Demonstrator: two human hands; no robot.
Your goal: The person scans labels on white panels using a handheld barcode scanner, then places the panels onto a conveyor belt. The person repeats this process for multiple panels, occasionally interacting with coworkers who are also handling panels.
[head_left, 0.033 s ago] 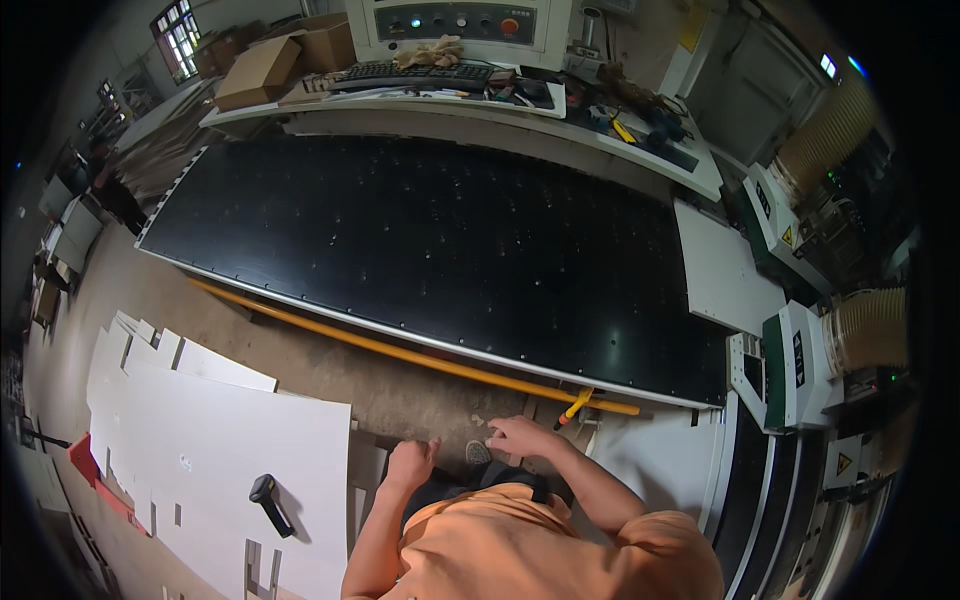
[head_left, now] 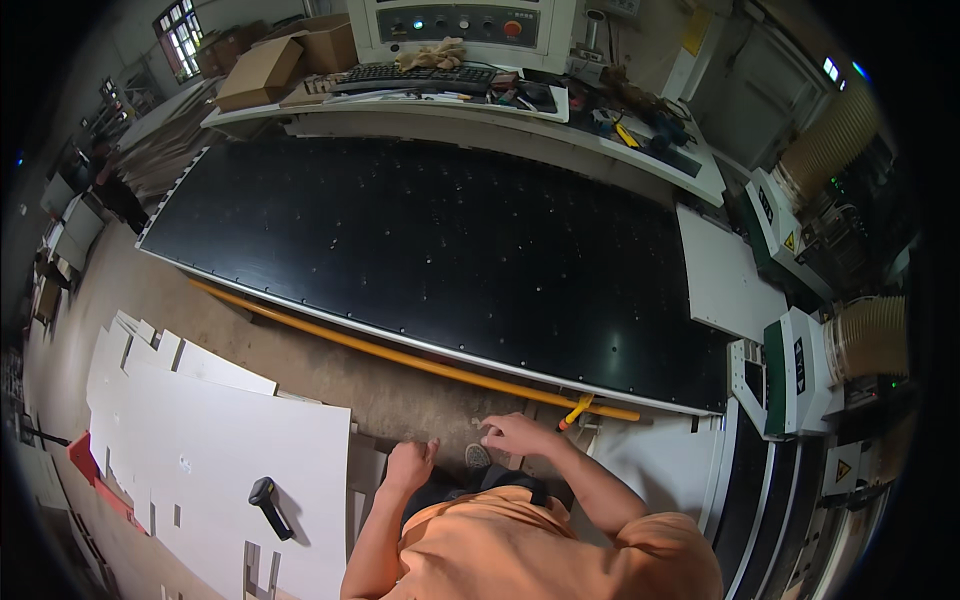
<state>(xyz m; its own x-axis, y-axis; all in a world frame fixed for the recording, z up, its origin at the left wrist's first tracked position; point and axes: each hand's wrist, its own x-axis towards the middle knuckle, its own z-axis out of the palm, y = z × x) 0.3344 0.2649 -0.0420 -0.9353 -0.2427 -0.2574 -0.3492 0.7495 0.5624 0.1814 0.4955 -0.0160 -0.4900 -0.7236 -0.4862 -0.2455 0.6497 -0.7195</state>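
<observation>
In front of my body, my left hand (head_left: 411, 463) is held with the fingers curled in and the thumb up. Nothing shows in it. It is near the right edge of a stack of large white panels (head_left: 230, 420). A black barcode scanner (head_left: 268, 508) lies on the top panel, left of that hand. My right hand (head_left: 515, 435) is bent inward at the wrist, its fingers loosely bent and apart, holding nothing. Just to its right, a yellow-and-black handle (head_left: 574, 412) sticks out by an orange rail (head_left: 420, 367). Both hands are short of the long black machine bed (head_left: 450, 250).
Behind the bed, a white shelf (head_left: 310, 124) carries a keyboard (head_left: 415, 74), gloves (head_left: 432, 54) and tools under a control panel (head_left: 460, 25). White machine heads with ribbed hoses (head_left: 868, 335) stand at right. A white board (head_left: 730, 270) lies beside the bed. Someone (head_left: 118, 190) stands far left.
</observation>
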